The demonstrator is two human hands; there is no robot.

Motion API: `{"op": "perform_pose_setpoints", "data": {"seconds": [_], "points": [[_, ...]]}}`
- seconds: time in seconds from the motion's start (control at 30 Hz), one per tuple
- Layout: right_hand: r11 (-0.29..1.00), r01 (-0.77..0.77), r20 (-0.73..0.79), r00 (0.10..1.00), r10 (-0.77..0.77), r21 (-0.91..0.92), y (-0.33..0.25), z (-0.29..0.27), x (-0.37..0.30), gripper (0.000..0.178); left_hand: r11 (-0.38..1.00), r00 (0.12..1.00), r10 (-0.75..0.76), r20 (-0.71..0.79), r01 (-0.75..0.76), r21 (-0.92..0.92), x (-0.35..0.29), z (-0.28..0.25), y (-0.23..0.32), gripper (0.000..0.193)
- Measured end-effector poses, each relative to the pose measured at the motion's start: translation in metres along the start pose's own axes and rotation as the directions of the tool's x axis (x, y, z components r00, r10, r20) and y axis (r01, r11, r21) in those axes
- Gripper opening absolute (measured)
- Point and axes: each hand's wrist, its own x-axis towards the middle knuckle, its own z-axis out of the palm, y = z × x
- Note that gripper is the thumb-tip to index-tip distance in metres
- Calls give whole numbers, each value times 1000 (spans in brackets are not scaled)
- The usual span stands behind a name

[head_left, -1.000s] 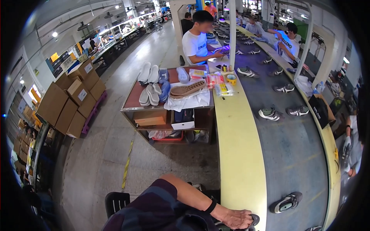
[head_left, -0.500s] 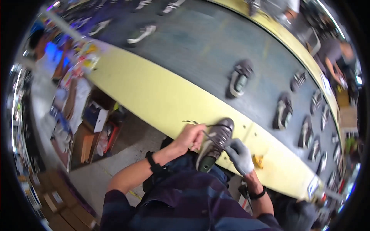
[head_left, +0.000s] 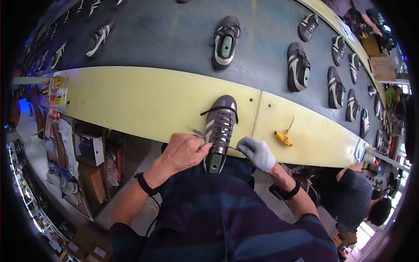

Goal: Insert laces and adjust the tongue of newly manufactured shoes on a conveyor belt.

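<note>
A dark grey sneaker with pale side stripes rests on the yellow ledge, its toe pointing away from me and a green insert in its heel opening. One dark shoelace lies loosely across the toe. My bare left hand is closed in a pinch beside the upper eyelets; a blurred lace end shows above its knuckles. In a light grey glove, my right hand pinches a lace pulled taut sideways from the top of the lacing. The exact grip of the left fingertips is partly hidden.
The yellow ledge borders a dark conveyor belt carrying several similar sneakers. A yellow tool with a thin metal rod lies right of my right hand. At left stand shelves with a white box. A co-worker bends at the right.
The view has turned, so the ledge runs more level and the shoe points straighter away. My hands have come nearer the heel opening, and a lace now stretches to my right hand.
</note>
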Motion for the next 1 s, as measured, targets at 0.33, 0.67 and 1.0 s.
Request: {"op": "perform_pose_setpoints", "data": {"seconds": [0.33, 0.67, 1.0], "points": [[287, -446, 459, 888, 21, 848, -15, -7, 7, 25, 512, 796, -434, 422, 603, -611, 16, 23, -6, 34], [912, 43, 83, 993, -84, 409, -42, 19, 24, 34, 846, 888, -274, 370, 405, -347, 22, 22, 0, 42], [986, -66, 101, 994, 50, 154, -62, 5, 17, 33, 940, 989, -140, -50, 117, -320, 4, 24, 33, 14]]}}
